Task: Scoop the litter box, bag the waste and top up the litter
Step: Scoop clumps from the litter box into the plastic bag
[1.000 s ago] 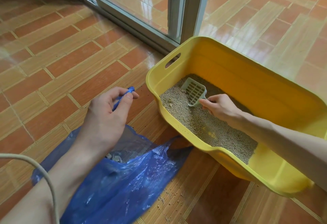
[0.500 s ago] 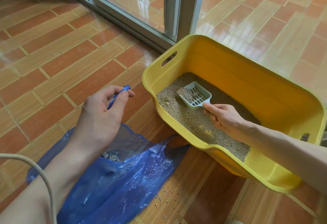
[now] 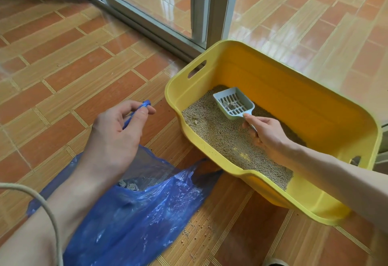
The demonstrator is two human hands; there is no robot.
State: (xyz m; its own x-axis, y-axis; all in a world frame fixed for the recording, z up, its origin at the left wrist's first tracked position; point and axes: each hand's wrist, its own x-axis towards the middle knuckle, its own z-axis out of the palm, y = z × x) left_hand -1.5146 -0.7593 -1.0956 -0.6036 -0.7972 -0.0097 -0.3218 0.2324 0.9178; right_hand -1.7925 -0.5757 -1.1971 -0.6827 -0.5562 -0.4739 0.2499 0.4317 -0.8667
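The yellow litter box [image 3: 294,102] sits on the tiled floor by the sliding door. Just left of it the blue bag [image 3: 136,213] lies open, its handle pinched by the left hand [image 3: 117,135]. The right hand [image 3: 266,135], clamped on the handle, has lifted the slotted scoop [image 3: 233,104] clear of the litter; clumps remain inside, ready for bagging.

Left hand [image 3: 114,133]: raised, back toward camera, thumb and forefinger pinched together on a blue bag handle [image 3: 136,112], other fingers loosely curled, forearm bare, reaching in from lower left. Right hand [image 3: 266,134]: extended from the right, forearm bare, fingers curled round a scoop handle [image 3: 251,124], knuckles up.
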